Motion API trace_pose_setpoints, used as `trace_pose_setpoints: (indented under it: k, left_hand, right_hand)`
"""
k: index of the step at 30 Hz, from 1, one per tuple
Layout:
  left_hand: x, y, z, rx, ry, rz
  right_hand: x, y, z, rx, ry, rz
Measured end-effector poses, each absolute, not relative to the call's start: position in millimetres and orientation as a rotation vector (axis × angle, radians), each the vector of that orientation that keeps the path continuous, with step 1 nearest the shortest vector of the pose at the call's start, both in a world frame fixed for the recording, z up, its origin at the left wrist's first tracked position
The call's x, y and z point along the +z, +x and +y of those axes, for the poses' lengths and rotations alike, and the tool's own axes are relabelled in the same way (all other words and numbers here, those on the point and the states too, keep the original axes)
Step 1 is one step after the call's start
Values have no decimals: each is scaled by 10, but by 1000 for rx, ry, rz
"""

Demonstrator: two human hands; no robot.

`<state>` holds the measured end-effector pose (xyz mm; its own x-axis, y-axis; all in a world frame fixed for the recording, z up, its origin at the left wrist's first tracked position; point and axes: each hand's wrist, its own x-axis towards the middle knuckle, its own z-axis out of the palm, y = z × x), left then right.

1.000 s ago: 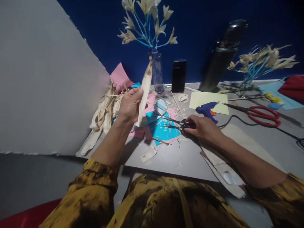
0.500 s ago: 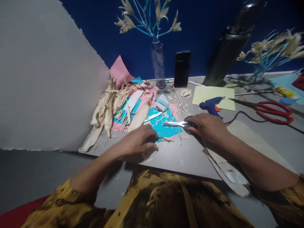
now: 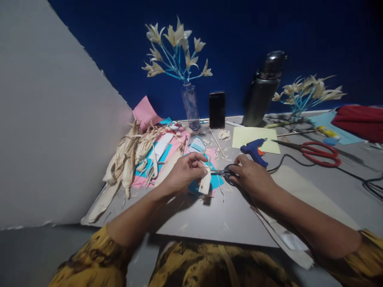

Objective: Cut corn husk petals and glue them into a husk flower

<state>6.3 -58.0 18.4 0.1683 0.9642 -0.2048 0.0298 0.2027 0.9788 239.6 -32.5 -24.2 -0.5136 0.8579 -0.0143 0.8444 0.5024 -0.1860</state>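
Between the fingers of my left hand (image 3: 191, 169) hangs a pale strip of corn husk (image 3: 205, 182), its lower end pointing down toward me. My right hand (image 3: 249, 175) is closed around the handles of small dark-handled scissors (image 3: 220, 172). Their blades reach left and meet the husk strip near my left fingertips; whether they are cutting I cannot tell. Under both lies a blue paper sheet (image 3: 218, 181) strewn with scraps. A blue hot glue gun (image 3: 254, 152) lies just beyond my right hand.
Dried husks (image 3: 128, 159) are heaped at left. Behind stand a glass vase (image 3: 190, 107) of husk flowers, a phone (image 3: 217, 110) and a leaning flask (image 3: 261, 93). Large red-handled scissors (image 3: 320, 154) lie at right, near a black cord (image 3: 283, 162). A wall (image 3: 60, 119) borders the left side.
My left hand has risen and moved right, bringing the husk strip to the scissor blades. My right hand still holds the scissors. The camera view has tilted up, showing more of the wall.
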Motion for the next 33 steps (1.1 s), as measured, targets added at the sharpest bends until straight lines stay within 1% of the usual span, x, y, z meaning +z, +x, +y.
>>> trace_pose_setpoints:
  k: [3, 6, 10, 13, 16, 20, 23, 25, 26, 29, 30, 31, 33]
  left_hand:
    - [141, 176, -448, 982, 1119, 1175]
    - [51, 223, -390, 1067, 1085, 1179]
    - [-96, 240, -359, 1185, 1025, 1180]
    - [-139, 252, -359, 1220, 1007, 1183]
    - [-96, 250, -406, 1249, 1082, 1242]
    - [3, 214, -497, 1452, 1376, 1342]
    - [19, 199, -509, 1422, 1284, 1294]
    - [-7, 212, -494, 1333, 1130, 1245]
    - [-25, 227, -487, 1296, 1074, 1222]
    - [-73, 299, -501, 1235, 1012, 1189]
    - [-81, 327, -518, 1225, 1012, 1190]
    - [-85, 354, -538, 1221, 1017, 1190]
    - [-83, 398, -577, 1194, 1029, 1173]
  right_hand:
    - [-199, 2409, -311, 448, -1530, -2654]
    - [-179, 2472, -259, 618, -1415, -2632]
    - [-166, 2558, -188, 709, -1266, -2615]
    - [-176, 2559, -166, 767, -1266, -2613]
    - [-210, 2528, -166, 751, -1284, -2601]
    - [-234, 2535, -166, 783, -1311, -2583]
    - [-216, 2552, -162, 821, -1234, -2556]
    - [-204, 2527, -177, 926, -1179, -2419]
    - [-204, 2498, -193, 1052, -1165, -2307]
    - [-226, 2369, -268, 1575, -1118, -1849]
    - [-235, 2324, -296, 1678, -1100, -1703]
    - [-241, 2285, -321, 1693, -1105, -1579]
    - [-235, 2238, -362, 1637, -1107, -1521]
